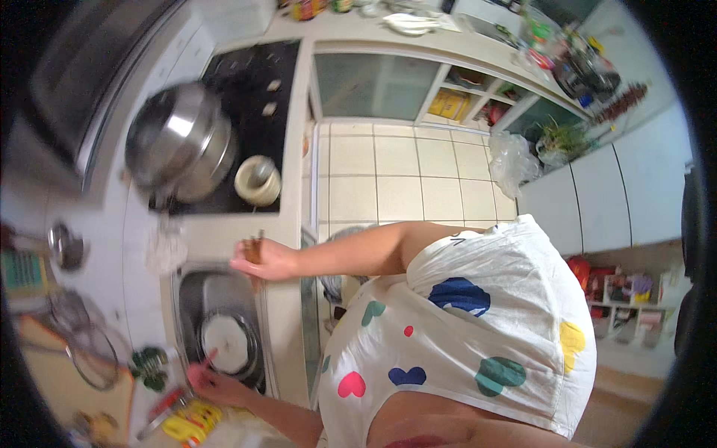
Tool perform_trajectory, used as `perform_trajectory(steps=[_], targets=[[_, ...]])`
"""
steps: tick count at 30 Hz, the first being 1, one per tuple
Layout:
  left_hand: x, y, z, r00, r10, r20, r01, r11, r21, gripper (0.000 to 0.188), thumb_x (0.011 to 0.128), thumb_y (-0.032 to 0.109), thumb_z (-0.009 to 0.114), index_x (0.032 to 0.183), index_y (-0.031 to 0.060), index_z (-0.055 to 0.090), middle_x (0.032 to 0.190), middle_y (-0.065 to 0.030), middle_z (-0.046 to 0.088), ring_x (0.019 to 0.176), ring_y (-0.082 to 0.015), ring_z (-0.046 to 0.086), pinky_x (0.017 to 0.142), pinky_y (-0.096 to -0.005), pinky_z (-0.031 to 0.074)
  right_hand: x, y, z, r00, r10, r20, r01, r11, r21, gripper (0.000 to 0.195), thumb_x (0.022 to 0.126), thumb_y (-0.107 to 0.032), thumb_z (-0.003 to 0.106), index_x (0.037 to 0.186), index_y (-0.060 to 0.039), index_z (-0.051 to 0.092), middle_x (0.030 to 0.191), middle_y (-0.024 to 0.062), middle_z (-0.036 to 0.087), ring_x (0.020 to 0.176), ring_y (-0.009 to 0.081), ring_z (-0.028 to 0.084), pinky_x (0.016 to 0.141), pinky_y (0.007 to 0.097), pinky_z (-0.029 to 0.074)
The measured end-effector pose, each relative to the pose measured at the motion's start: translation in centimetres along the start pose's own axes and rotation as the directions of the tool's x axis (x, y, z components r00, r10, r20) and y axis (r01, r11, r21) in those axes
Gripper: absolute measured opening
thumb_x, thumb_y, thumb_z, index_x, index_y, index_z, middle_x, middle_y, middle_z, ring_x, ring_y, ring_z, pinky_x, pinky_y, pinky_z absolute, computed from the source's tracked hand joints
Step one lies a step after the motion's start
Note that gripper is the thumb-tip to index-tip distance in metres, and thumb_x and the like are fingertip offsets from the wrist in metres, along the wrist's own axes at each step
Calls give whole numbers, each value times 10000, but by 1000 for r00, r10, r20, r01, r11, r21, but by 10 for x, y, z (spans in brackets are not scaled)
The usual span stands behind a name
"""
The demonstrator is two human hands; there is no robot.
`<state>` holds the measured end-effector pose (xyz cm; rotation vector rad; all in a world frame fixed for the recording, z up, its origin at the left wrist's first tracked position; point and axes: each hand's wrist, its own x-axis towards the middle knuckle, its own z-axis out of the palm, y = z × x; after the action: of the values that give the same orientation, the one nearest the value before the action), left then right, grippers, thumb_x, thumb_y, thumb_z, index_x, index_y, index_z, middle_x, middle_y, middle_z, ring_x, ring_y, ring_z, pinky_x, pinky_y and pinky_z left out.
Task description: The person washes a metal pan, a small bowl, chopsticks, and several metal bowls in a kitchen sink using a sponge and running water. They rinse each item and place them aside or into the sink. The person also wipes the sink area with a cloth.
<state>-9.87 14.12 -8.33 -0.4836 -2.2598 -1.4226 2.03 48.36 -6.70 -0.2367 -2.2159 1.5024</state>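
My right hand (268, 260) is raised over the counter edge between the sink and the cooktop. It is closed around a bundle of brown sticks (253, 250), perhaps chopsticks, whose ends stick out past the fingers. Low at the sink's far corner is my left hand (210, 383), blurred, with one finger stretched over the basin. Whether it holds anything cannot be made out. Inside the stainless steel sink (218, 283) sits a round metal pan (253, 341) with a white round plate or bowl (225, 341) in it.
A large steel pot (179, 140) and a cream round container (257, 190) with a grey object inside stand on the black cooktop (252, 73). By the sink are a green plant (150, 367), a yellow packet (192, 421) and a cutting board (73, 386). Plastic bags (512, 162) lie on the tiled floor.
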Motion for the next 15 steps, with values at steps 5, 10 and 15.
perform_trajectory(steps=[5, 10, 15], targets=[[-32, 70, 48, 958, -170, -233, 222, 950, 220, 357, 977, 193, 607, 1167, -88, 499, 975, -181, 665, 921, -249, 647, 825, -332, 543, -89, 41, -200, 881, 371, -294, -306, 920, 246, 350, 994, -309, 546, 756, -52, 549, 686, 30, 583, 625, 128, 572, 562, 318, 486], [-10, 157, 177, 991, -81, -109, 27, 905, -424, 241, 980, 155, 592, 1098, -46, 532, 991, -133, 607, 825, -206, 592, 702, -316, 516, -160, 73, -363, 613, 475, -632, -399, 876, 271, 393, 981, -357, 547, 787, -21, 613, 679, 68, 626, 576, 146, 603, 526, 301, 488], [-8, 304, 323, 985, -79, 154, 149, 837, -526, 191, 1001, 80, 532, 1164, -16, 512, 1112, -110, 594, 998, -193, 581, 896, -314, 481, -160, 108, -465, 523, 395, -755, -348, 908, 234, 360, 962, -305, 599, 782, 7, 601, 683, 91, 648, 599, 156, 631, 552, 293, 496]])
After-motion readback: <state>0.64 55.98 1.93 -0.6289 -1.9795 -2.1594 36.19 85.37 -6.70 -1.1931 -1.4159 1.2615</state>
